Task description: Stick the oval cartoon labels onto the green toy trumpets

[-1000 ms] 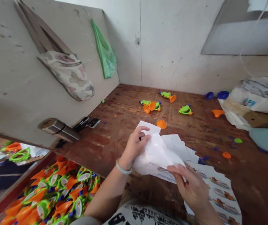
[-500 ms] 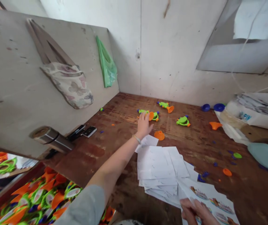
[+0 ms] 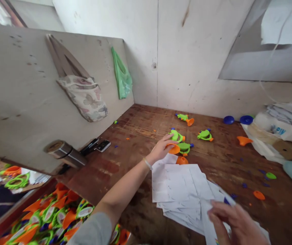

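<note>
Paper lies nearest the worker's body: a white sheet (image 3: 208, 223) reaches under the right hand (image 3: 234, 221), whose thumb and fingertips are bent toward each other; with the blur, I can't tell whether they pinch it. Down on the left, finished-looking toys (image 3: 61, 217) fill a red-edged box. Just beyond the sheet spreads a loose stack of papers (image 3: 176, 187), its edges uneven; a tug on that sheet might drag several along. Past the stack, the left hand (image 3: 162, 148) reaches over, fingers curved and spread around an orange horn (image 3: 174, 148); whether they grip it I can't make out. Two green toys (image 3: 180, 141) sit right beside those fingertips, so a careless grab could knock one away. Farther back another green toy (image 3: 205, 135) rests apart, and blue discs (image 3: 246, 119) lie by the wall.
</note>
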Tool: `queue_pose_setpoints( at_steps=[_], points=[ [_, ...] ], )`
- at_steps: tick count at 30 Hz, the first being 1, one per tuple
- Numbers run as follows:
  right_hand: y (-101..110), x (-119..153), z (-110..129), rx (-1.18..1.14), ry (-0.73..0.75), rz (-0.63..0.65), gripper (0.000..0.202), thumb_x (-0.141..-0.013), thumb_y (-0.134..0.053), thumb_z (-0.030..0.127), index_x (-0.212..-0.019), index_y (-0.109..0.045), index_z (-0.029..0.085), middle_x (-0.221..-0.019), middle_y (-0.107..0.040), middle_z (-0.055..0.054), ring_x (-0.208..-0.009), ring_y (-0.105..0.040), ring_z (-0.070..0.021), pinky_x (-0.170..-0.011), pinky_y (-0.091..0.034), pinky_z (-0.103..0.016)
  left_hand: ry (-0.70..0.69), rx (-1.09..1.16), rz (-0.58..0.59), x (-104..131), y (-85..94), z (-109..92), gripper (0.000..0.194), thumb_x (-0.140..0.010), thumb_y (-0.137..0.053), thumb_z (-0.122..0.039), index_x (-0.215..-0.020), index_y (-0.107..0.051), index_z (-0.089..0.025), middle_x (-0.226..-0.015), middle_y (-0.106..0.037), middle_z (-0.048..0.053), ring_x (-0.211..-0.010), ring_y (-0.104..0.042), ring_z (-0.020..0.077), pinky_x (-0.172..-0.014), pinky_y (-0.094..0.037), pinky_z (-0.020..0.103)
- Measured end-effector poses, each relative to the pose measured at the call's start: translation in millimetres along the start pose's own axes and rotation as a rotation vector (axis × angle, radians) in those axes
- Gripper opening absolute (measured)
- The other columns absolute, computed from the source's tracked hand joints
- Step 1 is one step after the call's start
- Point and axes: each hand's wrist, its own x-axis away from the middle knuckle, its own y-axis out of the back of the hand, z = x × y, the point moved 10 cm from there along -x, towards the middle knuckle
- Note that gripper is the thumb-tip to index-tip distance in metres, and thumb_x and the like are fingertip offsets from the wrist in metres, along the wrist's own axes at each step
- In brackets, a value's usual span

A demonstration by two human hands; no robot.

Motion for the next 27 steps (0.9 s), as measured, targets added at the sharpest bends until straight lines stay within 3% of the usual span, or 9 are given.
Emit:
queue_pose_setpoints(
  at_steps=[3,6,8,10,12,15,21,24,27],
  points=[
    [2.8,-22.8,9.5,-0.017,0.019,-0.134,0.074,-0.098,-0.068,0.029,-0.163,-0.033,0.032,-0.124,-0.074,-0.014,-0.109,-0.077,-0.0319,-0.089,-0.068,-0.052,-0.104,0.12,0.03,56.0,28.8,-38.4,0.036,-0.107,-0.047,-0.034,-0.116,-0.081,-0.028,-0.165,-0.051,0.007,-0.156,-0.045,0.028,-0.129,-0.037,0.051],
    [-9.0,-43.1,0.6,-0.154,-0.11,-0.14,0.087,-0.099,-0.066,0.034,-0.168,-0.013,0.037,-0.164,-0.045,-0.019,-0.152,-0.048,-0.0372,-0.108,-0.055,-0.067,-0.303,0.503,0.426,117.7,21.7,-94.4,0.038,-0.109,-0.047,-0.042,-0.115,-0.083,-0.031,-0.164,-0.053,0.004,-0.155,-0.045,0.0322,-0.13,-0.034,0.053],
    [-30.6,-50.0,-6.5,-0.275,-0.219,-0.039,0.09,-0.099,-0.068,0.036,-0.168,-0.011,0.042,-0.172,-0.033,-0.017,-0.151,-0.049,-0.0378,-0.104,-0.058,-0.065,-0.394,0.765,0.626,155.9,10.8,-127.7,0.036,-0.108,-0.051,-0.044,-0.118,-0.083,-0.033,-0.16,-0.057,0.004,-0.154,-0.046,0.0356,-0.133,-0.026,0.056],
    [-48.8,-52.0,-5.9,-0.351,-0.257,0.007,0.095,-0.095,-0.074,0.035,-0.167,-0.013,0.047,-0.173,-0.032,-0.016,-0.132,-0.067,-0.0332,-0.095,-0.064,-0.055,-0.276,1.123,0.411,162.6,9.0,-128.2,0.034,-0.105,-0.059,-0.049,-0.13,-0.077,-0.038,-0.159,-0.059,0.004,-0.155,-0.045,0.0364,-0.13,-0.029,0.058],
    [-57.8,-52.8,-0.1,-0.368,-0.222,-0.047,0.099,-0.091,-0.078,0.031,-0.166,-0.016,0.051,-0.172,-0.031,-0.014,-0.113,-0.075,-0.0252,-0.091,-0.065,-0.047,-0.076,1.472,0.109,167.2,-5.1,-106.6,0.067,-0.092,-0.067,-0.072,-0.151,-0.06,-0.041,-0.17,-0.045,0.006,-0.156,-0.042,0.0403,-0.126,-0.036,0.06],
    [-67.9,-53.7,9.6,-0.332,-0.155,-0.145,0.097,-0.092,-0.075,0.028,-0.166,-0.015,0.051,-0.172,-0.029,-0.013,-0.106,-0.075,-0.0208,-0.094,-0.063,-0.047,0.001,1.598,0.03,175.5,-37.4,-100.9,0.113,-0.06,-0.09,-0.078,-0.159,-0.046,-0.046,-0.18,-0.023,0.004,-0.16,-0.034,0.0432,-0.125,-0.039,0.057],
    [-53.3,-68.6,39.4,-0.189,0.038,-0.219,0.094,-0.091,-0.077,0.022,-0.166,-0.023,0.036,-0.142,-0.065,-0.011,-0.139,-0.058,-0.0296,-0.115,-0.046,-0.062,0.21,1.389,-0.338,167.6,-13.8,-68.9,0.046,-0.087,-0.084,-0.039,-0.129,-0.068,-0.026,-0.154,-0.061,0.012,-0.137,-0.063,0.0341,-0.118,-0.048,0.052],
    [-35.4,-73.8,41.5,-0.342,-0.022,-0.253,0.077,-0.092,-0.076,0.016,-0.157,-0.041,0.035,-0.101,-0.075,0.0,-0.104,-0.073,-0.0204,-0.1,-0.059,-0.044,0.205,1.469,-0.328,164.1,-8.0,-71.4,0.054,-0.083,-0.086,-0.034,-0.132,-0.064,-0.028,-0.159,-0.057,0.012,-0.137,-0.063,0.035,-0.115,-0.052,0.052],
    [-47.5,-71.8,49.1,-0.489,-0.1,-0.096,0.069,-0.092,-0.074,0.012,-0.151,-0.048,0.038,-0.088,-0.073,0.006,-0.079,-0.072,-0.0134,-0.077,-0.063,-0.029,0.148,1.521,-0.299,165.9,-9.7,-77.2,0.063,-0.08,-0.087,-0.03,-0.137,-0.06,-0.031,-0.162,-0.055,0.01,-0.142,-0.059,0.0363,-0.118,-0.05,0.054]
  ],
)
